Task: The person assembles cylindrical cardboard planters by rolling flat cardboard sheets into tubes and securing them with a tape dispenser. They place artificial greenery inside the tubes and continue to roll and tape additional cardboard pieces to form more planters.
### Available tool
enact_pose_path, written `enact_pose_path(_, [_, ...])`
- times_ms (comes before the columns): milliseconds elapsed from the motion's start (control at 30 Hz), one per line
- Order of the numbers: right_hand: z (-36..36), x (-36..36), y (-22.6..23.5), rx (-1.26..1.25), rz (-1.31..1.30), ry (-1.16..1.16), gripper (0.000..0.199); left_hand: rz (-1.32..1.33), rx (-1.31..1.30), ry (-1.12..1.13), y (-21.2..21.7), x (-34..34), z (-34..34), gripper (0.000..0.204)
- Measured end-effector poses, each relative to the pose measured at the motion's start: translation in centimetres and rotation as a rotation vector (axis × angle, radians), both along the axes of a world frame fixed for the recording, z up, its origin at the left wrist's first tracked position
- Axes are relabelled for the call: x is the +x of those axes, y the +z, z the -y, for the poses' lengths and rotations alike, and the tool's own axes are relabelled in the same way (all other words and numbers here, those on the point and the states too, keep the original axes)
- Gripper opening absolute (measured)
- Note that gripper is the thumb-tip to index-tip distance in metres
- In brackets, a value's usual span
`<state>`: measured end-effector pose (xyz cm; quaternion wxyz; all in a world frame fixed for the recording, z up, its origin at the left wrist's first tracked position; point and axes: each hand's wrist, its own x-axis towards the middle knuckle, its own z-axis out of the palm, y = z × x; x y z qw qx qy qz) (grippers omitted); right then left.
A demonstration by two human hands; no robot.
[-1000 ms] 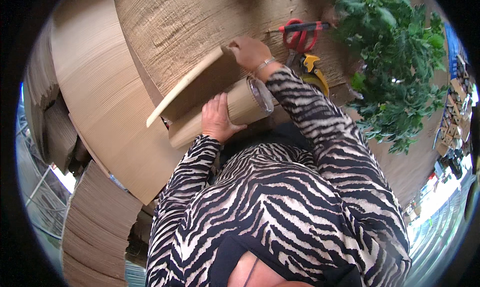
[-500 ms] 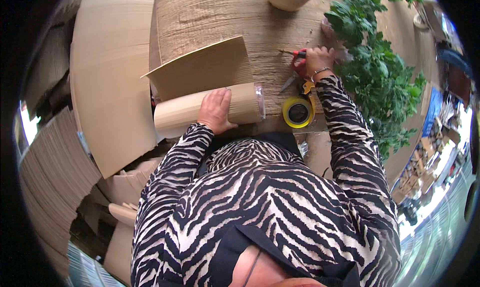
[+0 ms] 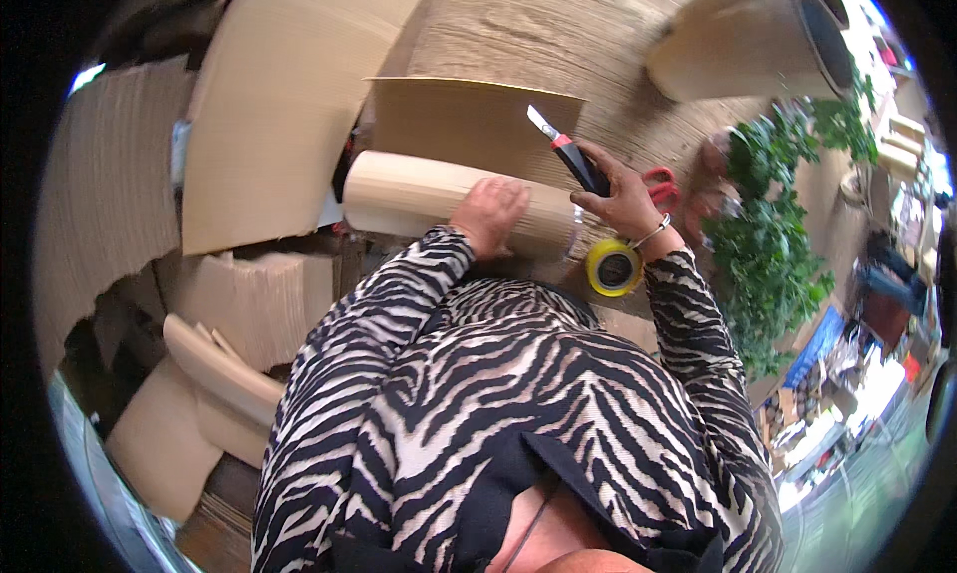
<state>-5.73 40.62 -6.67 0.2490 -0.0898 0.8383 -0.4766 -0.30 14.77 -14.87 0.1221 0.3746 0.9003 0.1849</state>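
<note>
A rolled sheet of cardboard (image 3: 394,189) lies crosswise in front of me, with a loose flap (image 3: 464,119) of cardboard standing up behind it. On top of the roll, toward its right half, rests my left hand (image 3: 488,217), its fingers laid over the curved surface. My right hand (image 3: 623,202) grips a black and red utility knife (image 3: 580,166) just above the roll's right end. The knife's bare blade points up and to the left, over the flap. Below my right hand sits a yellow roll of tape (image 3: 595,274). Red-handled scissors (image 3: 661,186) lie beside that hand, partly hidden.
Leafy green plants (image 3: 763,239) stand along the right side. A wide cardboard cylinder (image 3: 738,49) leans at the back right. To the left, a large cardboard sheet (image 3: 269,124) reaches over the table (image 3: 518,34), near stacks of cardboard (image 3: 110,174).
My right hand has come from beside the scissors toward the roll's right end and now holds the utility knife. My left hand stays on the roll. The whole view has shifted.
</note>
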Motion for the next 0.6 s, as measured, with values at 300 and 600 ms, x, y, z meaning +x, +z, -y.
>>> enact_pose_path(300, [16.7,-3.8,-4.5,0.444,-0.261,0.590,0.054,-0.014,-0.120,-0.005,0.7,1.0,-0.3,0.042])
enact_pose_path(600, [26.1,-5.3,-9.0,0.432,-0.332,0.773,0.055,-0.153,-0.025,0.108,2.0,2.6,0.8,0.022])
